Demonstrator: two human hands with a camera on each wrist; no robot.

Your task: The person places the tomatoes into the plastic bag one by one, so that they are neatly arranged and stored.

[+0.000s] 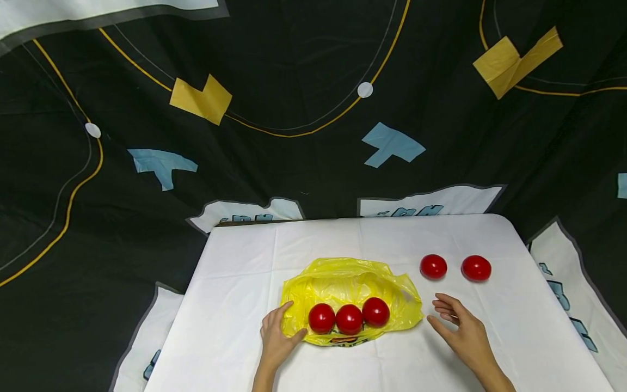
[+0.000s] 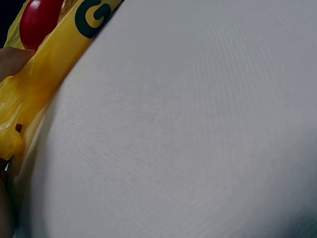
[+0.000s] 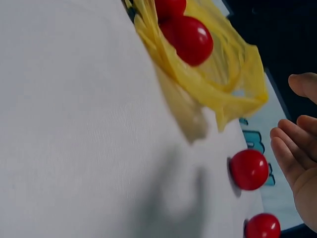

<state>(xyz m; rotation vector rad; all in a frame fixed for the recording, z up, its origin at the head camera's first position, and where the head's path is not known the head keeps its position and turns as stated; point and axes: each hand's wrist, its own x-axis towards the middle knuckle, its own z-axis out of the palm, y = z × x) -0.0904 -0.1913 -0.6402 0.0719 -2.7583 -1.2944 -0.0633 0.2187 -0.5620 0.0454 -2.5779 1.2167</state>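
A yellow plastic bag (image 1: 343, 267) lies on the white table, its mouth spread wide. Three shiny red tomato-like balls (image 1: 349, 319) sit in a row in its mouth. My left hand (image 1: 278, 335) grips the bag's left end, thumb over the near rim beside a red ball (image 2: 39, 22) in the left wrist view; its other fingers are mostly hidden there. To the right of the bag, my right hand (image 1: 462, 332) hovers over the table with nothing in it, fingers loosely bent and thumb apart. Beyond it lie two more red balls (image 1: 433, 267).
A white cloth covers the table (image 1: 235, 256). Behind it hangs a dark curtain (image 1: 294, 169) with yellow lines and patches, and pale panels show along the table's back and sides.
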